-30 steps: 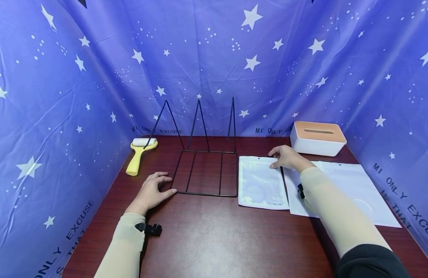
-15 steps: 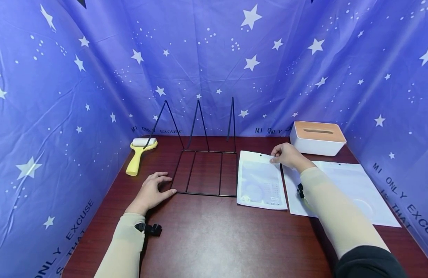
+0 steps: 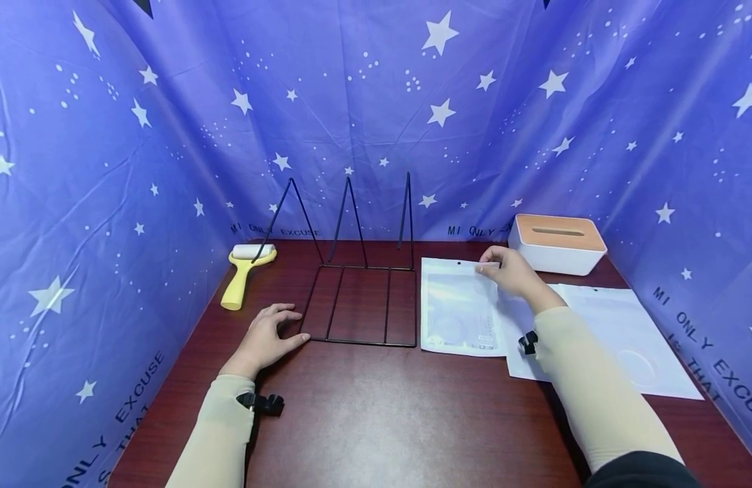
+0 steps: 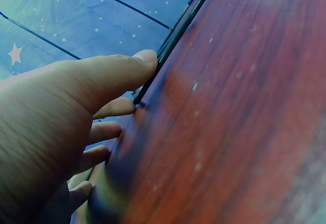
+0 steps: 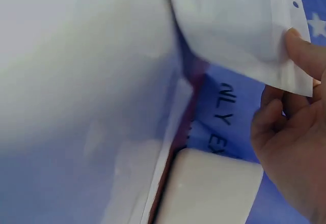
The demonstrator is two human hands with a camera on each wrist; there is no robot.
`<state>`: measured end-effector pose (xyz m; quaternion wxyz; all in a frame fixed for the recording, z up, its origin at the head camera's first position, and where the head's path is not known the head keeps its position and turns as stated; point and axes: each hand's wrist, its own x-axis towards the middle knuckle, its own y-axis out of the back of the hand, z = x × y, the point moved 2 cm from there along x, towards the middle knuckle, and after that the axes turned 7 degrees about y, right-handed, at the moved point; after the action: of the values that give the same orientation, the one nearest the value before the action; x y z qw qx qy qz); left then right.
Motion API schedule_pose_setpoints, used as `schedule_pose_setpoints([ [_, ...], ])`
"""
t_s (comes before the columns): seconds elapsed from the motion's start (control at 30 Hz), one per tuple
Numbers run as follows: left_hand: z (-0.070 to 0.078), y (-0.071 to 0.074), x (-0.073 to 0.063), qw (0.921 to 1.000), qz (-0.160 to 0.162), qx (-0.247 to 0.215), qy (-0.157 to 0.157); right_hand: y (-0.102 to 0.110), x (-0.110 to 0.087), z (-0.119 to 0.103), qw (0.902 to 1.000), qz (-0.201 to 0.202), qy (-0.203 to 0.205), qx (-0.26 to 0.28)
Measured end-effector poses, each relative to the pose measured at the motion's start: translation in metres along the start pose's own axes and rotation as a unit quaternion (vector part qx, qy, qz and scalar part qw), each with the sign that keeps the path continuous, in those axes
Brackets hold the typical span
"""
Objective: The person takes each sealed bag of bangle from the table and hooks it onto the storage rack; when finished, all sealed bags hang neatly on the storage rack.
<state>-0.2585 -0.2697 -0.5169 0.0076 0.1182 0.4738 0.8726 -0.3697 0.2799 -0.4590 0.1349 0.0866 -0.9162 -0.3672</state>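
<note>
A black wire rack [image 3: 357, 342] with several tall pointed dividers stands on the table. My left hand [image 3: 266, 339] rests at its front left corner, the thumb [image 4: 145, 58] touching the wire and the other fingers loosely bent beside it. My right hand [image 3: 512, 271] pinches the top right corner of a small white plastic pouch [image 3: 461, 308] with a clear window and a hang hole. In the right wrist view, the thumb [image 5: 305, 51] lies on the lifted pouch [image 5: 234, 25]. Under my right forearm lies a larger white pouch [image 3: 626, 332], partly hidden.
A yellow-handled roller [image 3: 236, 288] with a white drum lies at the back left. The white tissue box [image 3: 555, 254] with a wood-look lid stands at the back right. Blue star-printed cloth [image 3: 351, 115] walls in the dark red table [image 3: 376, 420].
My right hand has taken hold of the small pouch by its top corner and raised it a little, away from me. The left hand has stayed at the rack's corner.
</note>
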Motion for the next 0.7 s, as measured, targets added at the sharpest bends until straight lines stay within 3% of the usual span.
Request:
schedule_pose_setpoints([
  [0.47,0.000,-0.001,0.000,1.0000,-0.006,-0.002,0.002,0.010,-0.029,-0.038,0.9902,0.131,0.022,0.041],
  [0.7,-0.001,-0.002,0.000,1.0000,-0.003,-0.001,0.001,0.022,-0.042,-0.059,0.9853,0.149,0.052,0.065],
])
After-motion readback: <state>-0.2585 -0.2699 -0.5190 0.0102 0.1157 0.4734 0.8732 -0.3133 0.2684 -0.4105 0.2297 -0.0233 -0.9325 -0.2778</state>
